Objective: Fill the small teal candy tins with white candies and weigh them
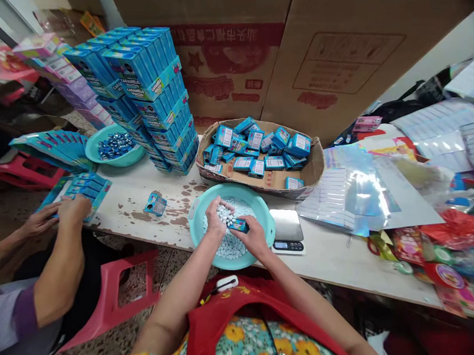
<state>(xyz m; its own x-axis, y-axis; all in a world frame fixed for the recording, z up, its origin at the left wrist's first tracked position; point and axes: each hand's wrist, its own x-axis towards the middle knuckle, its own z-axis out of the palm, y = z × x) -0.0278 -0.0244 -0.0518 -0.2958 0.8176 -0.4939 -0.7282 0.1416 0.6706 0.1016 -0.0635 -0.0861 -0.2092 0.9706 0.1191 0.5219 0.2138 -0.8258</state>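
Cupped over a turquoise basin (194, 232), my left hand (215, 219) holds a small heap of white candies (225, 214). My right hand (254, 236) grips a small blue candy box (239, 225), its end close against the heap of candies. More loose white candies (231, 247) lie in the basin beneath both hands. Just right of the basin sits a digital scale (287, 227). Behind it, a cut-down cardboard carton (256, 184) contains many small blue boxes (255, 140).
Tall stacks of blue display boxes (160, 97) stand at the back left. A co-worker's hands (73, 209) handle blue packs at the left, near a basin of blue-wrapped sweets (115, 145). A blue box (155, 203) lies between. Shiny sheets (346, 189) and packets cover the right side.
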